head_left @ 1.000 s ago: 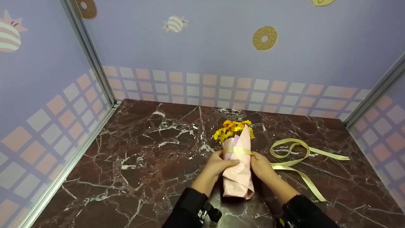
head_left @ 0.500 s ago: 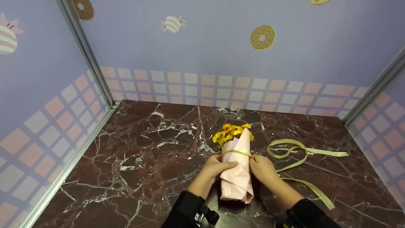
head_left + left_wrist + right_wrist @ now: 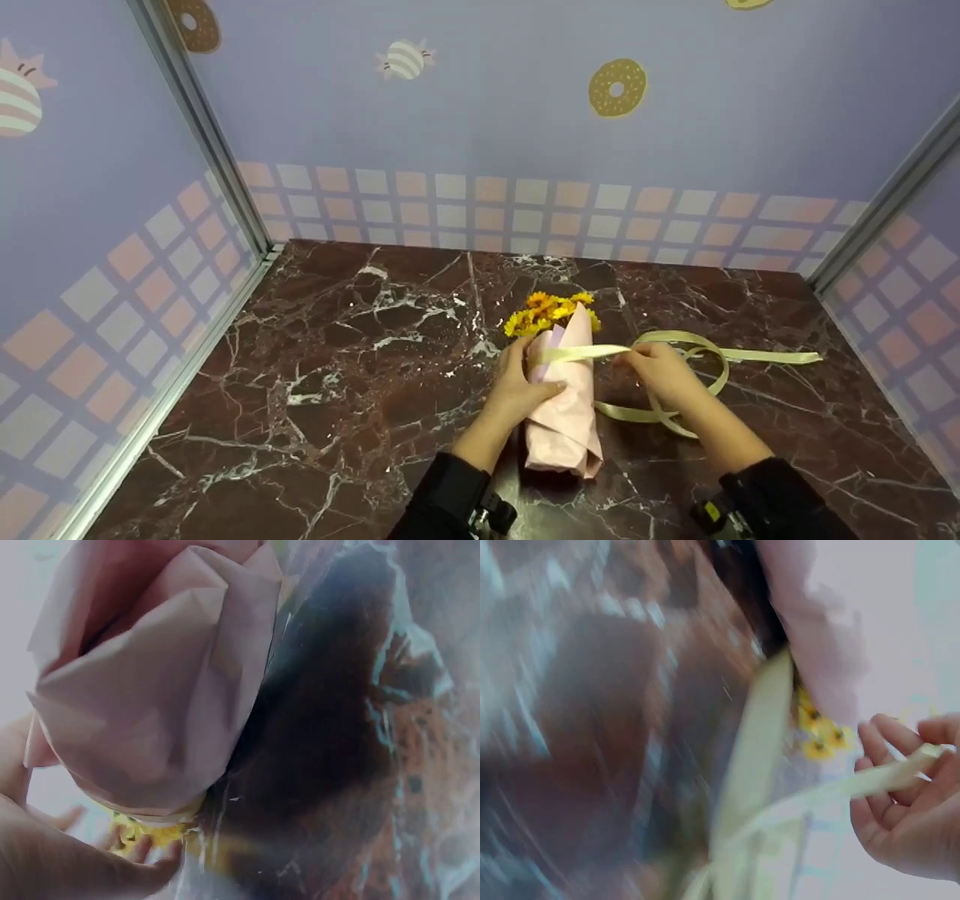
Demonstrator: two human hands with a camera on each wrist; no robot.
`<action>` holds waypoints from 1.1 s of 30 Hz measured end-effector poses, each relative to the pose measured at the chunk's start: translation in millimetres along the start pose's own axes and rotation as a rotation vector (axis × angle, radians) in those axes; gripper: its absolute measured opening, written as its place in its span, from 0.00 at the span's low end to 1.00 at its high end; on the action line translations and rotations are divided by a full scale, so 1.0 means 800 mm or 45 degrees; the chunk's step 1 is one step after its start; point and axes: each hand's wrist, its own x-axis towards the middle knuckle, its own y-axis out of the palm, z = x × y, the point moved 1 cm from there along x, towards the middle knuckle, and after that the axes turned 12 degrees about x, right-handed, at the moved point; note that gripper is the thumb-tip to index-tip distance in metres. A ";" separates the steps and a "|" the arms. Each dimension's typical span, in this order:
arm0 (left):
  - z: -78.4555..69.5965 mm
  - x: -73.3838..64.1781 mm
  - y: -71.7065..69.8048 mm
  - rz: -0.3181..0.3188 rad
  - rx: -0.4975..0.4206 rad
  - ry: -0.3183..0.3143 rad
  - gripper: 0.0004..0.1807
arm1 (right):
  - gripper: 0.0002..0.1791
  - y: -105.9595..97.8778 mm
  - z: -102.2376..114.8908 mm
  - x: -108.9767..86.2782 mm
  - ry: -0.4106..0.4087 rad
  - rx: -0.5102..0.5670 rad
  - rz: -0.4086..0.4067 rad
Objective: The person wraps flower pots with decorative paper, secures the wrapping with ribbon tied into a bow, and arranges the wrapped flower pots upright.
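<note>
A bouquet (image 3: 562,420) of yellow and orange flowers (image 3: 551,313), wrapped in pale pink paper, lies on the table with its blooms pointing away. My left hand (image 3: 517,386) grips its left side, thumb across the front and fingers partly hidden behind the wrap. A yellow ribbon (image 3: 589,352) crosses the wrap just below the blooms. To the right of the bouquet, my right hand (image 3: 664,371) pinches the ribbon between thumb and fingers, drawing it out sideways. In the left wrist view the paper's folded bottom (image 3: 150,705) fills much of the picture. The right wrist view is blurred.
Loose ribbon loops (image 3: 724,367) lie on the table beneath and to the right of my right hand. The table (image 3: 360,405) has a dark red marbled top. Patterned panels (image 3: 487,112) stand at its back and sides, with metal posts in the corners.
My right hand has moved from the bouquet's side to the right and slightly up, taking the ribbon with it. The loose loops have shifted. My left hand stays on the wrap.
</note>
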 end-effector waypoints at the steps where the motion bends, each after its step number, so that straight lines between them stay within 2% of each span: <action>1: -0.001 0.000 0.000 -0.012 0.064 0.058 0.44 | 0.17 -0.007 0.004 0.001 -0.045 -0.085 0.010; 4: -0.005 -0.001 0.001 0.012 0.182 0.221 0.38 | 0.18 -0.025 0.017 0.003 -0.144 -0.368 0.028; 7: -0.006 -0.003 0.005 0.083 0.190 0.308 0.35 | 0.17 -0.039 0.030 0.005 -0.105 -0.546 0.009; 9: -0.005 -0.004 0.008 0.104 0.195 0.331 0.34 | 0.16 -0.047 0.037 0.008 -0.032 -0.512 -0.020; 10: -0.004 -0.004 0.008 0.103 0.201 0.343 0.33 | 0.16 -0.050 0.040 0.009 0.006 -0.437 -0.046; 12: -0.003 -0.004 0.010 0.100 0.216 0.354 0.32 | 0.15 -0.056 0.043 0.012 -0.007 -0.287 -0.122; 15: -0.003 -0.005 0.011 0.104 0.243 0.360 0.31 | 0.16 -0.062 0.043 0.016 -0.135 -0.148 -0.255; 17: -0.003 -0.006 0.012 0.109 0.251 0.365 0.30 | 0.17 -0.063 0.042 0.018 -0.254 -0.186 -0.349; 19: -0.003 -0.007 0.013 0.120 0.252 0.356 0.30 | 0.20 -0.064 0.039 0.021 -0.345 -0.258 -0.391; 20: -0.003 -0.007 0.013 0.125 0.250 0.350 0.29 | 0.22 -0.066 0.037 0.023 -0.360 -0.294 -0.388; 22: -0.003 -0.008 0.014 0.133 0.246 0.332 0.29 | 0.28 -0.070 0.031 0.027 -0.328 -0.381 -0.312; 25: -0.003 -0.008 0.014 0.139 0.233 0.314 0.29 | 0.36 -0.074 0.020 0.029 -0.160 -0.548 -0.123; 27: -0.002 -0.008 0.014 0.143 0.224 0.303 0.29 | 0.36 -0.068 0.013 0.024 -0.086 -0.643 -0.033; 29: 0.000 -0.007 0.014 0.143 0.234 0.297 0.29 | 0.31 -0.053 0.007 0.016 -0.108 -0.697 -0.027; 33: -0.002 -0.009 0.011 0.145 0.351 0.308 0.29 | 0.09 -0.008 -0.008 -0.005 -0.281 -0.673 -0.044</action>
